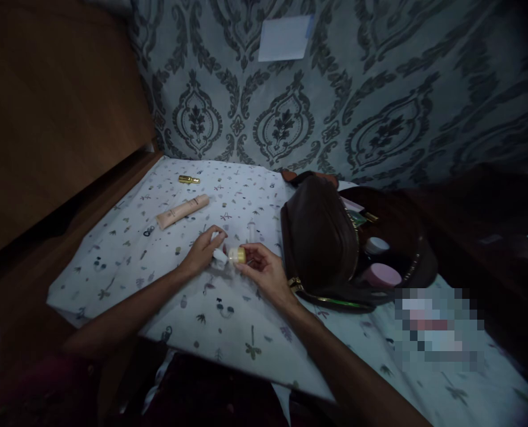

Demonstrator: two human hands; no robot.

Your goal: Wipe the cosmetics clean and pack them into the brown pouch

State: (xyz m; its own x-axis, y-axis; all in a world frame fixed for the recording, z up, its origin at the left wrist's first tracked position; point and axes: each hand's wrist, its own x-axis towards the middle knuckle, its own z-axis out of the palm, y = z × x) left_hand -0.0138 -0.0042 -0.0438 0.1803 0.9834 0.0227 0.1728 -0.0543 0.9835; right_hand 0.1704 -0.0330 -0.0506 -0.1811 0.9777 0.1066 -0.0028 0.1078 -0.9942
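My left hand (204, 249) rests on the patterned white cloth (126, 261), its fingers closed round a small white bottle (220, 258). My right hand (264, 268) pinches a small gold cap (237, 255) right at the end of that bottle. Both hands meet near the middle of the cloth. A small clear container (251, 230) stands just behind them.
A peach tube (183, 211) and a small gold cylinder (188, 179) lie on the cloth to the far left. An open dark brown cosmetics bag (321, 237) with a pink-lidded jar (382, 275) and a white-lidded jar (377, 245) sits to the right. Patterned wallpaper rises behind.
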